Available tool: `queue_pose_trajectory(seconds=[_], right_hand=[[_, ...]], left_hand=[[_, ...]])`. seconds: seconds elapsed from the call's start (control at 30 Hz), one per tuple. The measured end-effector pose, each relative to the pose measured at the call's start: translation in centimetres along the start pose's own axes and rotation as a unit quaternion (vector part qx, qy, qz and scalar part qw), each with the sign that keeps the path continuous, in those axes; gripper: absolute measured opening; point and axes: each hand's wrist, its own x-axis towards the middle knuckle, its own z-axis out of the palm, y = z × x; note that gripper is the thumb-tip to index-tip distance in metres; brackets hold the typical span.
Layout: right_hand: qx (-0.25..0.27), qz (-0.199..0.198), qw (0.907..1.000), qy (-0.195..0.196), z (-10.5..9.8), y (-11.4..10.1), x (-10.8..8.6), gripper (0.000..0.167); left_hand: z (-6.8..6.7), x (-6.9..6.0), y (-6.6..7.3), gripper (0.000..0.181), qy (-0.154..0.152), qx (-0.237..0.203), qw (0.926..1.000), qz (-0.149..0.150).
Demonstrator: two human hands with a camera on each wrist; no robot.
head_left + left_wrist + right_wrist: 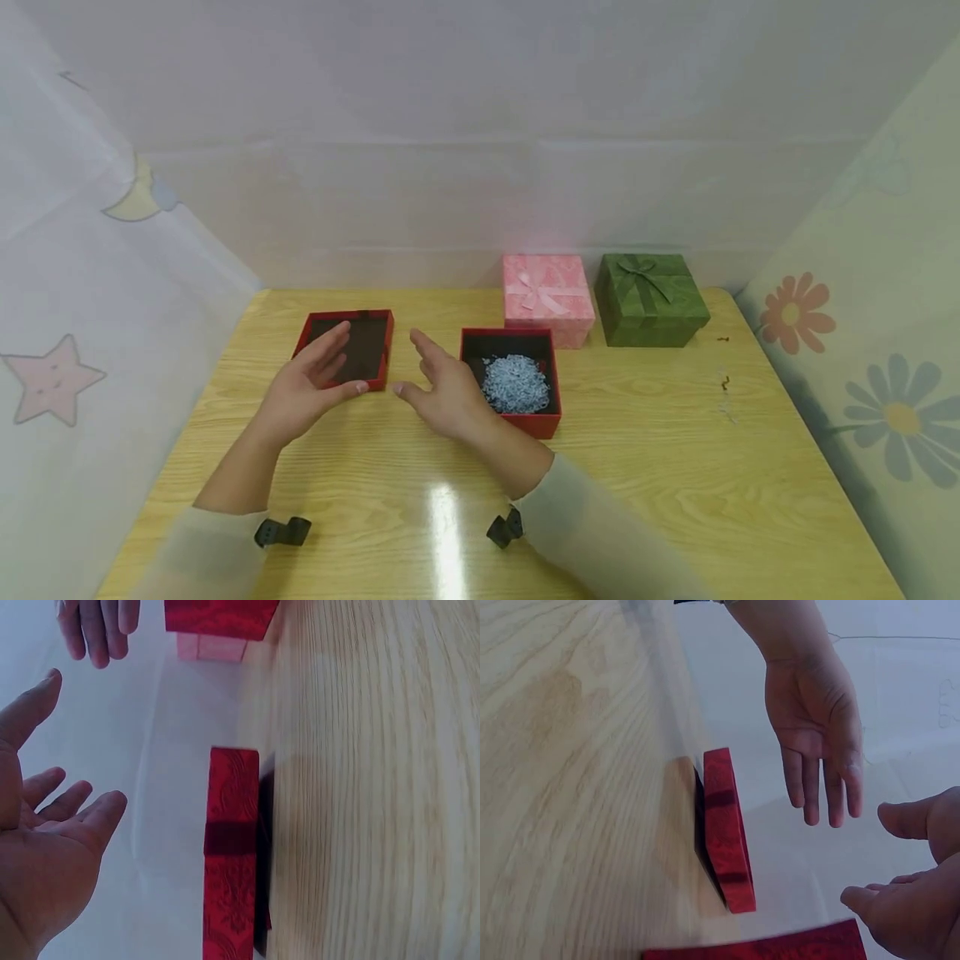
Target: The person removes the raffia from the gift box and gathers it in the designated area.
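Head view — left hand (300, 396), right hand (450, 396) spread — pink box (547, 292), green box (651, 308) beyond red box (542, 427)

No text, label, brand, number or sign could be read in any view. In the right wrist view, a faint looped mark (945, 703) (too pale to make out) stood between two and three o'clock on the pale backdrop (904, 675). In the head view, a small hooked line (72, 80) at ten o'clock formed no legible character, and specks on the black wrist device (283, 532), between seven and eight o'clock, were too tiny to tell.
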Motion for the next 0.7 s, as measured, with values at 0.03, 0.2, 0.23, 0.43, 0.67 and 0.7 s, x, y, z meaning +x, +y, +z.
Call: queue_pose_trajectory(seconds=[0.03,0.2,0.23,0.43,0.67,0.7], right_hand=[[0.003,-0.003,1.0000,0.001,-0.4,0.1,-0.1,0.079],[0.003,-0.020,0.9998,-0.005,-2.6,0.6,-0.8,0.073],[-0.002,-0.025,0.9997,-0.006,-3.0,0.8,-0.9,0.072],[-0.053,-0.038,0.9977,-0.019,-5.7,1.9,-1.4,0.078],[-0.064,-0.007,0.9979,-0.010,-7.9,3.1,-1.9,0.085],[-0.066,-0.005,0.9978,-0.007,-8.2,3.1,-2.0,0.085]], left_hand=[[0.3,0.0,0.2,0.090,-0.001,-0.001,1.0000,0.005],[1.6,0.4,0.7,0.090,-0.012,-0.014,0.9997,0.017],[1.9,0.5,0.7,0.090,-0.015,-0.015,0.9996,0.018],[3.4,1.1,0.6,0.090,-0.032,-0.023,0.9990,0.020],[5.4,2.0,0.8,0.090,-0.043,-0.045,0.9976,0.029],[5.6,2.1,0.9,0.091,-0.045,-0.048,0.9973,0.031]])
